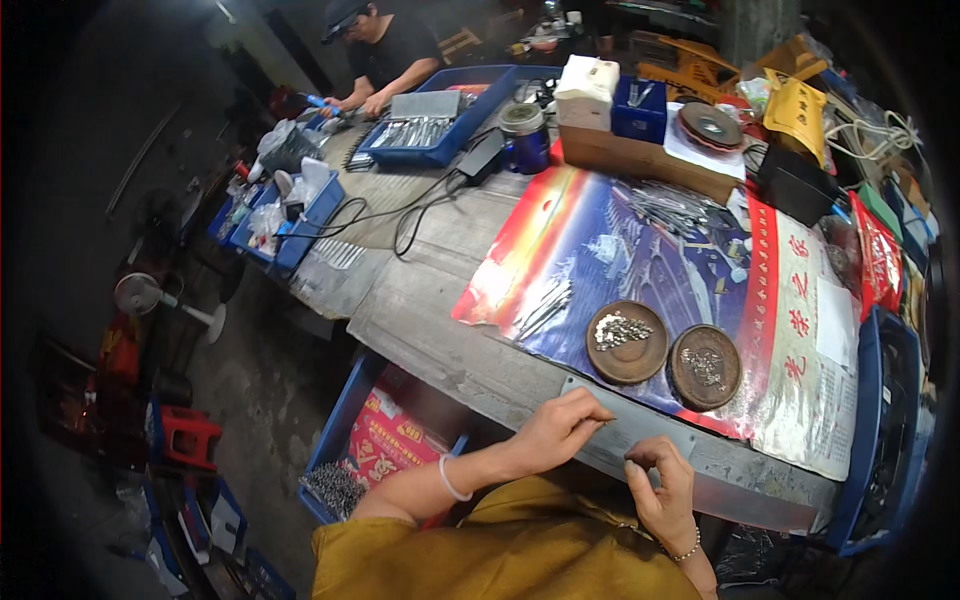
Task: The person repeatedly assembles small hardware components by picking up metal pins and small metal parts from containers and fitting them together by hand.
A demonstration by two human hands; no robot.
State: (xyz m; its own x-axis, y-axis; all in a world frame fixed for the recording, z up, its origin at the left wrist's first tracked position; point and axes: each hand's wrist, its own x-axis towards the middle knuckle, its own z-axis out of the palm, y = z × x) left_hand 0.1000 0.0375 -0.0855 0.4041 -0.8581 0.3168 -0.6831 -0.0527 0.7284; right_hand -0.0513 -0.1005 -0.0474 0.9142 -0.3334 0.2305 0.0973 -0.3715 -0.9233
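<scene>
My left hand [560, 430] hovers over the near edge of the bench, thumb and fingers pinched; anything between them is too small to make out. Close by on the right is my right hand [663, 490], its fingers curled in and thumb up, and whatever it may hold is hidden. Just beyond the hands stand two round brown dishes. Small shiny metal pieces lie in the left dish [605, 364], and finer silvery bits in the right dish [730, 392]. A flat grey metal plate [632, 424] lies at the bench edge beneath my hands.
A printed poster [500, 290] covers much of the bench, with piles of thin metal pieces [680, 212] on it. Below left, an open drawer [352, 400] holds small metal parts. Blue bins [325, 205] stand farther left. Across the bench, a person [385, 60] works with a blue tool.
</scene>
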